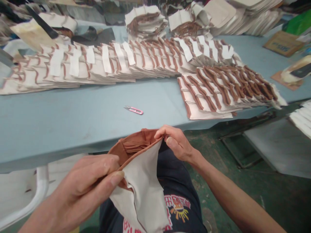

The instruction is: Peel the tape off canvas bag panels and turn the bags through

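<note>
A sewn piece of brown and off-white fabric [144, 181] hangs between my hands above my lap, its brown gathered side facing the table. My left hand [94, 178] pinches the brown-edged seam at its left end, thumb on top. At the other end of the same seam, my right hand [176, 142] grips the corner between thumb and curled fingers. The edge is stretched taut between them, and the pale cloth drapes below. Pink thread snips [134, 110] lie on the table just beyond the piece, touched by neither hand.
On the blue-covered table [73, 116] a long overlapping row of pale pieces [145, 60] carries white paper strips. A second, browner row [225, 90] lies nearer on the right. Fabric stacks [145, 22] and a cardboard piece [283, 43] stand behind. A white tube [41, 191] is at lower left.
</note>
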Tool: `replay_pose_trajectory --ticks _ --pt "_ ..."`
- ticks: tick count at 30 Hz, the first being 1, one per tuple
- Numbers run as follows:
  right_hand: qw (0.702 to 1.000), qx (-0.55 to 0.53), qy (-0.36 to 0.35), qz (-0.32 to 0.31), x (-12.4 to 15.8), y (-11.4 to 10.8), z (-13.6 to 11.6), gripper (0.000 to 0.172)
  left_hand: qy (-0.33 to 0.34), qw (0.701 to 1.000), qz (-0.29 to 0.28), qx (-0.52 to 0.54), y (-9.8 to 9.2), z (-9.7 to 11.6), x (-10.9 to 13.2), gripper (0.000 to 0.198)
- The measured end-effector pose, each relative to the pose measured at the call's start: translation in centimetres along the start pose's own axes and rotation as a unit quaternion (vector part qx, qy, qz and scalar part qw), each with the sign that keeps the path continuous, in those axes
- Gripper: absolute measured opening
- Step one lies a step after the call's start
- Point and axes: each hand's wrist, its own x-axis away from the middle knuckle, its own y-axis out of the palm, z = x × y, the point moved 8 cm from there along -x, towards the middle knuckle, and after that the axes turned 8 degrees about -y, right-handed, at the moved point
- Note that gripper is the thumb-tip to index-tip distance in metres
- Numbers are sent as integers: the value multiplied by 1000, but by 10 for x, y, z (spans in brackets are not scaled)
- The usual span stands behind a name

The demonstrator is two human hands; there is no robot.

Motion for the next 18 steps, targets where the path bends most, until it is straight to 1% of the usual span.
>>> replay_pose_trajectory --ticks 4,7,10,12,16,18 --pt "997 -53 40 32 -2 2 2 67 -19 1000 -8 12 -7 -12 2 32" --pt "996 -61 50 33 -9 6 1 70 -24 999 -29 15 -7 -18 7 32" --pt "996 -61 57 30 -19 10 0 70 -22 997 -48 56 -6 -19 11 35" --pt "995 -63 65 41 -27 13 2 71 -10 995 -42 88 -9 -13 10 39" --pt "989 -86 95 73 -38 21 13 73 35 993 -32 111 -13 10 7 50" --pt "985 -104 112 83 -39 25 18 73 41 991 -24 125 -14 15 7 53"
